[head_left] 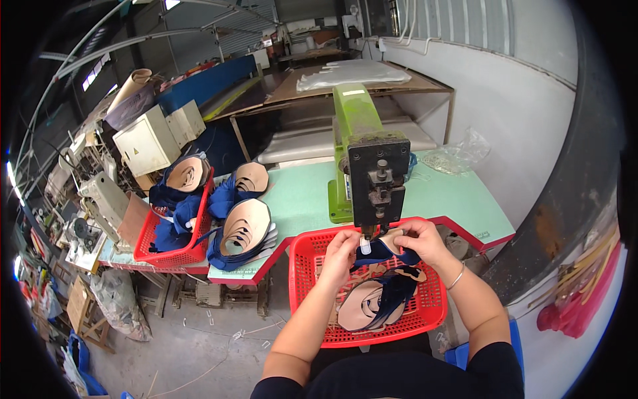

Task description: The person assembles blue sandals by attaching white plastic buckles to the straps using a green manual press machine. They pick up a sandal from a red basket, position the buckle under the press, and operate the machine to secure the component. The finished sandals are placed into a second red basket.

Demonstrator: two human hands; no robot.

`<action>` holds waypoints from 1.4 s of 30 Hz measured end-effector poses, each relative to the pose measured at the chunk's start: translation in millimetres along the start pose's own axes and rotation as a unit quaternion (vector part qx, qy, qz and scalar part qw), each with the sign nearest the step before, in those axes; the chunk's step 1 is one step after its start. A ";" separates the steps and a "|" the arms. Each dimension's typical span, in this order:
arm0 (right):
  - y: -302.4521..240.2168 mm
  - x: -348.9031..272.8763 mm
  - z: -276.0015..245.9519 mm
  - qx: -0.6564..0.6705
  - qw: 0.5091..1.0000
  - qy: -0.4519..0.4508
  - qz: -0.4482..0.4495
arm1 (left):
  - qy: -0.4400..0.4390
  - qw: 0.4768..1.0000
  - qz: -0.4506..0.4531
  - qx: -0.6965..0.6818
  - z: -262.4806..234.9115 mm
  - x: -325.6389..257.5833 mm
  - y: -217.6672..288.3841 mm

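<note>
Under the head of a green press machine (357, 110), both my hands hold one navy fabric piece with tan backing (380, 253). My left hand (342, 251) pinches its left side, beside a small white tab (365, 247). At the right side, my right hand (424, 241) grips the piece near its tan part, fingers closed. The machine's dark tool (369, 231) comes down between my hands; whether it touches the piece I cannot tell. Below my hands, a red plastic basket (302, 274) holds more navy and tan pieces (367, 302).
On the pale green tabletop (299, 193), stacks of navy and tan pieces (242, 229) lie at the left beside another red basket (174, 258). A clear plastic bag (465, 147) lies at the right rear. A dark pillar (551, 226) stands to the right.
</note>
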State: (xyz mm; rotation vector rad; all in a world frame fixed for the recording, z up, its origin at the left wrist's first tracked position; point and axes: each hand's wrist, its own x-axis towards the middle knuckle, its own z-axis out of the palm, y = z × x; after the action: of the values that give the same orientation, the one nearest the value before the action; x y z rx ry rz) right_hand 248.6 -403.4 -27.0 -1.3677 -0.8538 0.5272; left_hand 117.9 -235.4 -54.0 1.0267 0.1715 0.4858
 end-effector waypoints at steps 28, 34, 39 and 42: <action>-12.8 -9.5 44.2 -0.001 0.998 0.059 -0.017 | -0.010 1.000 0.025 -0.004 -31.7 -16.1 16.4; -21.4 -10.4 63.7 -0.147 0.986 0.071 -0.038 | 0.072 0.994 0.042 -0.074 -53.1 -30.9 1.8; 15.3 -39.6 71.3 -0.312 0.891 0.020 -0.330 | -0.032 0.987 0.133 0.090 -69.1 -76.7 -17.0; 40.8 -59.8 77.7 -0.345 0.814 -0.038 -0.466 | 0.025 0.841 0.309 0.443 -81.7 -86.6 -31.8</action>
State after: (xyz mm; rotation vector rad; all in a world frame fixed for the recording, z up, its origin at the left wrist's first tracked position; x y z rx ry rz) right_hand 157.7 -394.1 -81.1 -1.3387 -1.7378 -0.5652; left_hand 22.0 -225.6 -130.8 2.0053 0.1023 1.0757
